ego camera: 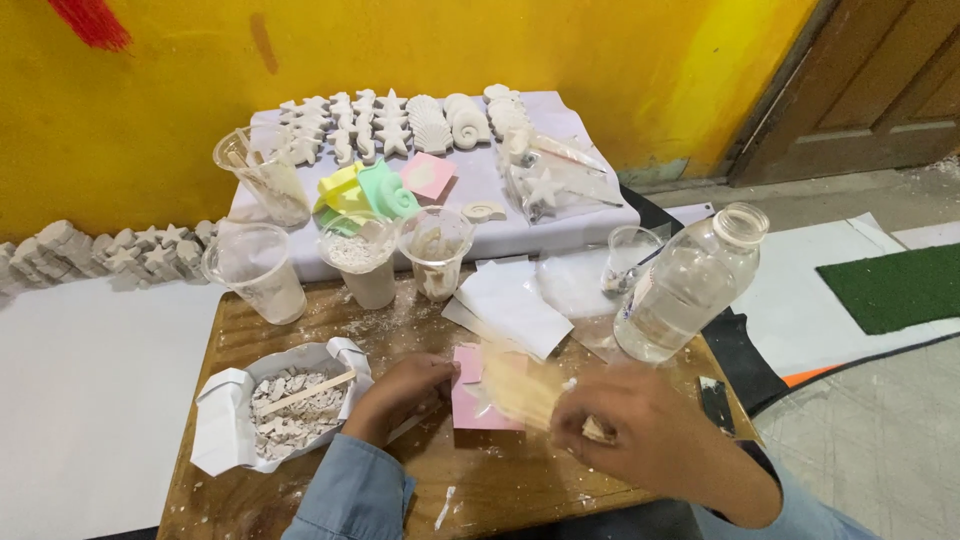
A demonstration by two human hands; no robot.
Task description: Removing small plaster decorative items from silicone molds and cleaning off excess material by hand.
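My left hand presses down on the left edge of the pink mould, which lies flat on the wooden board right in front of me, and my right hand is pinched around a pale wooden stick that is blurred with motion over the mould's right side, so the two hands sit close together on either side of it. The clear plastic bottle of water stands open just behind and right of the mould, and I judge an elbow swing could tip it onto the white paper sheets lying between them. If my holding hand slips, the mould could skid and spill whatever is in it; I cannot tell how full it is. Left of the mould, a folded white paper tray holds broken plaster bits with another stick across them. Behind the mould stand plastic cups, several caked with white powder or paste, and a small empty-looking cup. Farther behind are rows of white cast shells and starfish.
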